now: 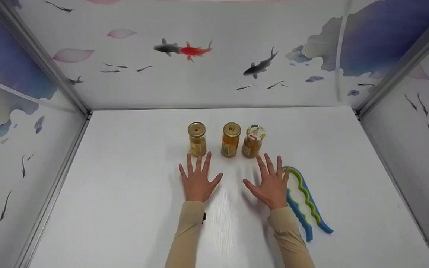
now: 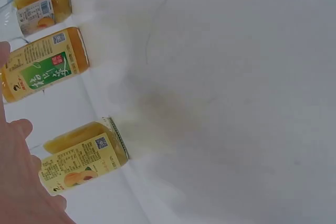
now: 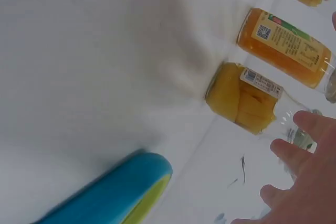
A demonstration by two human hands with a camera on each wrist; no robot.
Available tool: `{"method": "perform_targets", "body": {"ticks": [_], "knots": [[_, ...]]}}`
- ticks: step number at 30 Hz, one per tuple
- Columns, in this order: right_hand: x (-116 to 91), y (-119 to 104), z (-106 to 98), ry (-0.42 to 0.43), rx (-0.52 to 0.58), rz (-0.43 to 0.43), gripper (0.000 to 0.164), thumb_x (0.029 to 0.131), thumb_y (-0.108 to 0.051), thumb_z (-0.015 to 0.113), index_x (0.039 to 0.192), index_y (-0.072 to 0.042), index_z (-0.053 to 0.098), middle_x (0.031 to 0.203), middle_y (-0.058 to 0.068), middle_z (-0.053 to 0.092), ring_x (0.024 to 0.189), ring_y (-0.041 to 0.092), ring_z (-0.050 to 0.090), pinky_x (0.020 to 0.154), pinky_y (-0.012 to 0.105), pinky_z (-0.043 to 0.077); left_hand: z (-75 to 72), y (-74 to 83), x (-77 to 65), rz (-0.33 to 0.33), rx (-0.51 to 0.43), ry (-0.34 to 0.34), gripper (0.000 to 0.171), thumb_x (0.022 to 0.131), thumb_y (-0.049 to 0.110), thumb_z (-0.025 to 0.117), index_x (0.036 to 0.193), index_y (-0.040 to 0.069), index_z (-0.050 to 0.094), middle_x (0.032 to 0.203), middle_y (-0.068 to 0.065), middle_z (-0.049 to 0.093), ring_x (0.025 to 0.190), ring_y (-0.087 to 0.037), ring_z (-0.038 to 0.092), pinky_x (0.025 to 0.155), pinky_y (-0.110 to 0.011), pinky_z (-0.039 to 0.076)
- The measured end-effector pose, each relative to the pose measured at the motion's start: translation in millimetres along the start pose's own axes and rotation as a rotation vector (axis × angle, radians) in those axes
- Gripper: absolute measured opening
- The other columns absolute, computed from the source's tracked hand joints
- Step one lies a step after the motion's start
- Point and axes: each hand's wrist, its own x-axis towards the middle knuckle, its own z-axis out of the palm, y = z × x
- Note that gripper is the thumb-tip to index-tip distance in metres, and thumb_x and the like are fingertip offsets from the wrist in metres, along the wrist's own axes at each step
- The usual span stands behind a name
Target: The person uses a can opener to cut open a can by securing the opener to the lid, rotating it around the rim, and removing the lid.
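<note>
Three glass jars of fruit stand upright in a row on the white table. The left jar [image 1: 198,145] and the middle jar [image 1: 230,145] have gold lids, while the right jar [image 1: 252,147] carries a patterned lid. My left hand [image 1: 199,183], fingers spread, is just in front of the left jar. My right hand [image 1: 272,186] is spread likewise, near the right jar and partly over a blue and green jar opener [image 1: 308,199]. Neither hand holds anything. In the left wrist view the left jar's label [image 2: 79,163] shows peaches; in the right wrist view fruit pieces fill the right jar [image 3: 241,100].
The white table [image 1: 125,208] is bounded by a back panel [image 1: 214,82] printed with fish and petals. Printed side panels with metal frame edges [image 1: 56,208] stand at left and right. The jar opener lies to the right, its two handles toward the near edge.
</note>
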Motion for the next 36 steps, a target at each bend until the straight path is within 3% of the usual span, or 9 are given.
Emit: {"method": "perform_targets", "body": {"ticks": [7,14,22,26,29,33,36], "knots": [[-5,16,-21,-0.05,0.03,0.04,0.082,0.074,-0.063,0.053,0.139,-0.017,0.032,0.141,0.012,0.028,0.131,0.037,0.006,0.097,0.063,0.005,-5.7,-12.1,4.2,-0.078,-0.018,-0.031,0.079,0.077,0.069,0.042,0.141,0.026,0.026,0.147,0.0,0.015,0.133,-0.032,0.001,0.1,-0.058,0.001],[-13,36,-33,-0.087,0.106,0.115,0.075,0.074,-0.045,0.064,0.134,-0.009,0.037,0.137,0.019,0.031,0.128,0.04,0.012,0.097,0.063,0.004,-10.3,-20.3,14.4,-0.193,-0.126,0.011,0.086,0.079,0.067,0.042,0.143,0.015,0.019,0.148,-0.004,0.01,0.132,-0.032,0.009,0.101,-0.057,0.006],[-22,57,-43,-0.167,0.17,0.19,0.089,0.072,-0.039,0.069,0.136,0.004,0.025,0.133,0.03,0.026,0.122,0.049,0.016,0.096,0.061,0.01,-8.5,-26.3,39.5,-0.324,-0.412,0.033,0.095,0.073,0.062,0.055,0.142,0.008,0.017,0.146,-0.012,0.015,0.13,-0.035,0.016,0.102,-0.052,0.014],[-31,65,-46,-0.224,0.174,0.233,0.097,0.07,-0.039,0.07,0.137,0.008,0.017,0.132,0.034,0.022,0.12,0.051,0.016,0.094,0.062,0.012,-8.2,-29.8,53.0,-0.363,-0.54,0.026,0.096,0.072,0.049,0.067,0.142,0.008,0.016,0.146,-0.012,0.015,0.131,-0.03,0.017,0.103,-0.046,0.016],[-37,70,-47,-0.251,0.17,0.265,0.102,0.068,-0.04,0.071,0.136,0.01,0.015,0.131,0.036,0.022,0.119,0.053,0.017,0.092,0.064,0.013,-9.9,-30.6,62.0,-0.397,-0.707,0.018,0.094,0.071,0.033,0.073,0.142,0.01,0.017,0.145,-0.011,0.018,0.131,-0.025,0.017,0.104,-0.041,0.018],[-44,77,-48,-0.307,0.17,0.332,0.106,0.066,-0.04,0.074,0.136,0.01,0.013,0.13,0.037,0.022,0.116,0.055,0.018,0.09,0.066,0.014,-12.9,-31.1,72.5,-0.405,-0.909,0.022,0.092,0.068,0.02,0.077,0.14,0.009,0.021,0.141,-0.015,0.025,0.129,-0.027,0.022,0.103,-0.041,0.02],[-50,82,-47,-0.324,0.17,0.374,0.108,0.065,-0.039,0.075,0.136,0.011,0.012,0.128,0.038,0.023,0.114,0.057,0.019,0.089,0.066,0.014,-14.5,-30.9,78.9,-0.388,-0.962,0.006,0.091,0.068,0.018,0.077,0.139,0.008,0.022,0.14,-0.018,0.028,0.128,-0.028,0.024,0.103,-0.042,0.021]]}}
